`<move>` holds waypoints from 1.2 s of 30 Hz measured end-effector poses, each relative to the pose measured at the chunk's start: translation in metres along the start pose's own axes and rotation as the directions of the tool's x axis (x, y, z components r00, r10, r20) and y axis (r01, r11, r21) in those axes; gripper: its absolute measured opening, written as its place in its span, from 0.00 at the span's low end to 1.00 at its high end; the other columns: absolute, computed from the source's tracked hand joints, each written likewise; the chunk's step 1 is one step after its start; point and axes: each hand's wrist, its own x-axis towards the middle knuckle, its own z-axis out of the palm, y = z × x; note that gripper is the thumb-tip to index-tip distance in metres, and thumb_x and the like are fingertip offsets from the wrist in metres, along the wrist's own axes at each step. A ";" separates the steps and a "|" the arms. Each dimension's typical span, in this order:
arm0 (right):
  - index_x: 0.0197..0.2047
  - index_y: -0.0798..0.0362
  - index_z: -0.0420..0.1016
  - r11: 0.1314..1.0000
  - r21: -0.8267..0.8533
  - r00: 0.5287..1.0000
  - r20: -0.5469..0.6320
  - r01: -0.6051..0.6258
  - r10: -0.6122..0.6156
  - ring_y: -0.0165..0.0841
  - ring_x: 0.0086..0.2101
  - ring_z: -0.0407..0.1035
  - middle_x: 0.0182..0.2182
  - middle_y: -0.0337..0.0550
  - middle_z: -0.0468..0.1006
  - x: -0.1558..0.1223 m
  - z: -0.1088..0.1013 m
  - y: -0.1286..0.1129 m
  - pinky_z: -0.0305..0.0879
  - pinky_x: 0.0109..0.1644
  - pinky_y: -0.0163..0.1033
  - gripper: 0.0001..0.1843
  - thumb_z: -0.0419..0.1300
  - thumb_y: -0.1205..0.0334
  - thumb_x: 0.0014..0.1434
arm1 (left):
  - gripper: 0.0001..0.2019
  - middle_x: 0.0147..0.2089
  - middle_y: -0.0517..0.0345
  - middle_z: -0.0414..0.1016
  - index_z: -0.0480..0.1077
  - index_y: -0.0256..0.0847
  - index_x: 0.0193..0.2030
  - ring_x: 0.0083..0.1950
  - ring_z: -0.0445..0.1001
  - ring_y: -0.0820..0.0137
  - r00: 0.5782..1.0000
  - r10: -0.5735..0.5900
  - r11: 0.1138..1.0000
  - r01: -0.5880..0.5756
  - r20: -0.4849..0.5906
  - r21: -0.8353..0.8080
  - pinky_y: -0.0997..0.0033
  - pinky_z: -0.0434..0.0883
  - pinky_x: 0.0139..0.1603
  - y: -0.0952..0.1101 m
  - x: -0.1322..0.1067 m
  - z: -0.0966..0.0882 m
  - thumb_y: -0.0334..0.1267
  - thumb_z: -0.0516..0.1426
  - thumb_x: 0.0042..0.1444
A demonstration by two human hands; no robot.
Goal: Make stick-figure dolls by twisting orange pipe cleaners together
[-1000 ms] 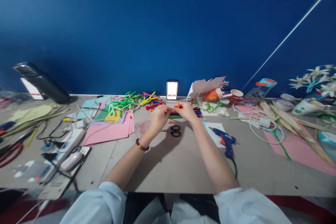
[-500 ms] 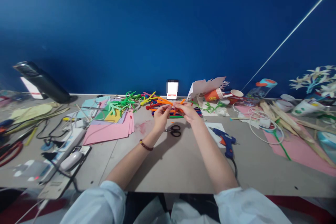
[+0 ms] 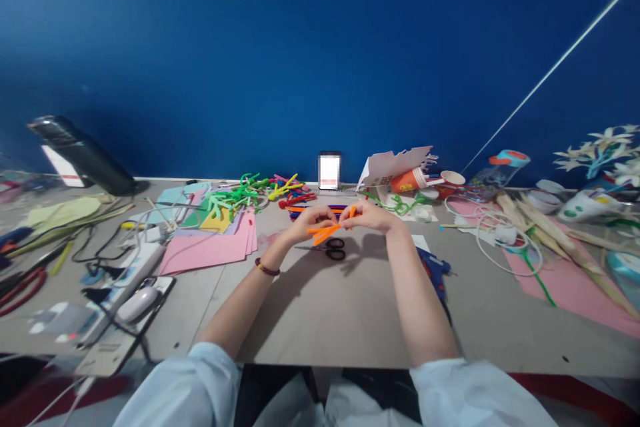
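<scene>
Between my hands is a bundle of orange pipe cleaners, its loose ends pointing toward me and to the left. My left hand pinches it from the left side. My right hand grips it from the right, with a short orange piece sticking up by the fingertips. Black-handled scissors lie on the table just below the bundle, their blades partly hidden. Behind my hands rests a pile of dark blue and purple pipe cleaners, with red pipe cleaners beside it on the left.
A phone stands against the blue wall. Green pipe cleaners and pink paper lie to the left, near a power strip. At right are a blue glue gun, partly behind my forearm, an orange paper cup and a coiled white cable.
Both hands have come nearer to me and turned. The orange bundle's loose ends, which pointed away toward the wall, now point toward me. My right forearm now covers part of the glue gun.
</scene>
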 end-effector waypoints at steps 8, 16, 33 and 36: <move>0.25 0.54 0.78 0.833 -0.525 0.980 -0.010 -0.175 0.199 0.26 0.21 0.59 0.18 0.34 0.70 0.008 0.016 -0.003 0.50 0.26 0.33 0.04 0.64 0.63 0.44 | 0.06 0.31 0.57 0.76 0.75 0.39 0.30 0.30 0.69 0.71 0.975 -0.179 0.913 0.116 0.129 0.392 0.75 0.61 0.29 -0.001 0.001 0.010 0.34 0.56 0.51; 0.29 0.50 0.79 0.619 -0.715 0.918 -0.396 -0.324 0.023 0.36 0.31 0.70 0.30 0.47 0.79 0.013 0.033 -0.018 0.53 0.30 0.35 0.05 0.62 0.60 0.53 | 0.07 0.37 0.52 0.76 0.72 0.40 0.35 0.36 0.73 0.66 0.954 -0.075 0.789 0.235 -0.291 0.567 0.73 0.62 0.32 0.000 -0.002 0.027 0.33 0.53 0.57; 0.28 0.55 0.77 0.976 -0.217 0.767 -0.626 -0.001 -0.139 0.34 0.32 0.70 0.27 0.42 0.78 0.036 0.045 -0.003 0.62 0.38 0.35 0.11 0.58 0.57 0.52 | 0.07 0.35 0.54 0.74 0.71 0.40 0.35 0.34 0.70 0.71 0.718 0.169 0.935 0.099 -0.675 0.340 0.72 0.67 0.34 0.009 -0.003 0.036 0.35 0.51 0.60; 0.28 0.55 0.77 0.987 0.105 0.812 -0.582 0.123 -0.040 0.34 0.33 0.71 0.27 0.42 0.78 0.040 0.044 0.004 0.65 0.40 0.37 0.13 0.63 0.52 0.48 | 0.08 0.37 0.53 0.74 0.72 0.39 0.37 0.34 0.70 0.71 0.718 0.178 0.943 0.072 -0.673 0.326 0.71 0.67 0.34 0.006 -0.002 0.036 0.36 0.52 0.60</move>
